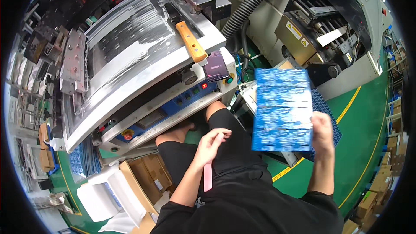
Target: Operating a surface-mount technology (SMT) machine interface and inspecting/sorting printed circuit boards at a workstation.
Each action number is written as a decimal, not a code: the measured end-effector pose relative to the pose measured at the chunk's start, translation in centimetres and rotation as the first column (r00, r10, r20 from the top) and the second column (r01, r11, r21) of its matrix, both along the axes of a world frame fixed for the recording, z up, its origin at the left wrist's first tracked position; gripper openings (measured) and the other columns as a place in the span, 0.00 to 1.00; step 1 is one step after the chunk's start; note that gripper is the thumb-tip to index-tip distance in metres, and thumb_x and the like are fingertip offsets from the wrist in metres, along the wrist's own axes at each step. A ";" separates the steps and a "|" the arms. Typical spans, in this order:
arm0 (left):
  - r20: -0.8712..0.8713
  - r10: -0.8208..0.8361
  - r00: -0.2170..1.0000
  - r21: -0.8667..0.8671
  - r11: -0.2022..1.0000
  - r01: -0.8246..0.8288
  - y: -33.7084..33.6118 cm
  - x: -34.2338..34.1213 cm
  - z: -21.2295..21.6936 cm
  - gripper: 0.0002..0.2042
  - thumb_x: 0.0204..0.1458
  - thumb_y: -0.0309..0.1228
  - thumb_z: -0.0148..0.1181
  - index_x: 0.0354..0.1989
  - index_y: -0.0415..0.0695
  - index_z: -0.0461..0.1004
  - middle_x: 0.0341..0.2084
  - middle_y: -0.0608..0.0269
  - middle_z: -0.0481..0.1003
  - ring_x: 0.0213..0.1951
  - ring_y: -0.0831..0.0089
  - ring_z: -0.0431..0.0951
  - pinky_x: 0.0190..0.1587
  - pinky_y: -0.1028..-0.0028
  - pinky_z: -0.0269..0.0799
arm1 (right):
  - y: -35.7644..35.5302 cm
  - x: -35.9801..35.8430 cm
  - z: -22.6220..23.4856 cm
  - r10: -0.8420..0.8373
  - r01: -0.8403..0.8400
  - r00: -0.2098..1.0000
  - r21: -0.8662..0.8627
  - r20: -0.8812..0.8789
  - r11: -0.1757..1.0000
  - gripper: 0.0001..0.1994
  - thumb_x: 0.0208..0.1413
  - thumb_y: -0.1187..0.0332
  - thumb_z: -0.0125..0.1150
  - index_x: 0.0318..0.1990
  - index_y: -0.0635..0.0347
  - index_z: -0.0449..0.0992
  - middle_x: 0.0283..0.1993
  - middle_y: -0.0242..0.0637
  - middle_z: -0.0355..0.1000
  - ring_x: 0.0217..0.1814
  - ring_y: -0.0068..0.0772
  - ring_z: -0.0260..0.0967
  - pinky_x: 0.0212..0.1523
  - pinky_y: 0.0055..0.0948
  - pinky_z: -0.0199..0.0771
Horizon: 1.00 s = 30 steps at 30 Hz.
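My right hand (322, 132) grips the right edge of a blue-and-white patterned sheet (282, 110). The sheet is upright in the picture and smeared by motion, with several bands across it. Behind it shows part of more dark-blue patterned sheets (330, 119). Over my lap, my left hand (211, 147) has its fingers curled together, thumb against them. A pink strip (208, 177) hangs below its wrist; whether the fingers hold it is hidden. Left of the sheet stands a screen-printing machine with a white-framed screen (143, 67) streaked with grey-white ink.
A wooden-handled scraper (191, 41) lies on the screen frame, above a phone (216, 66). The control panel has a red stop button (127, 134). An open carton (149, 175) with white foam (104, 197) stands lower left. A machine with rollers (318, 30) is at upper right.
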<state>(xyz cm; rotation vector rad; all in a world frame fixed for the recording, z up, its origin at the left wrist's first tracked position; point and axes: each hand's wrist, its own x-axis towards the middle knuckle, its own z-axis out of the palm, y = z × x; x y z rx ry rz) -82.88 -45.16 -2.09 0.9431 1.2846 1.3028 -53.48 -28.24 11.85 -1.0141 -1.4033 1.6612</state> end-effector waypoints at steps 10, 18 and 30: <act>0.615 0.074 0.785 0.088 0.983 -0.162 -3.5 2.2 7.2 0.22 0.67 0.29 0.45 0.66 0.31 0.56 0.56 0.52 0.71 0.57 0.69 0.72 0.60 0.70 0.66 | -3.1 -4.6 -5.0 0.358 -0.363 0.931 -0.248 -0.068 0.898 0.14 0.63 0.60 0.58 0.28 0.59 0.72 0.19 0.21 0.62 0.16 0.10 0.51 0.18 0.15 0.48; 0.537 0.105 0.837 0.119 0.973 -0.198 -5.1 2.0 9.4 0.23 0.65 0.31 0.49 0.64 0.29 0.58 0.56 0.50 0.71 0.58 0.67 0.72 0.61 0.68 0.66 | -5.3 -6.1 -5.4 0.356 -0.404 0.910 -0.267 -0.211 0.875 0.14 0.67 0.58 0.51 0.35 0.59 0.72 0.20 0.20 0.60 0.17 0.10 0.50 0.19 0.14 0.47; 0.549 0.099 0.830 0.163 0.961 -0.222 -5.5 2.3 10.2 0.25 0.66 0.33 0.49 0.66 0.29 0.56 0.57 0.51 0.70 0.58 0.68 0.72 0.62 0.69 0.65 | -5.5 -6.3 -4.5 0.413 -0.498 0.858 -0.298 -0.306 0.814 0.20 0.68 0.54 0.49 0.45 0.68 0.72 0.19 0.23 0.62 0.15 0.10 0.50 0.17 0.13 0.49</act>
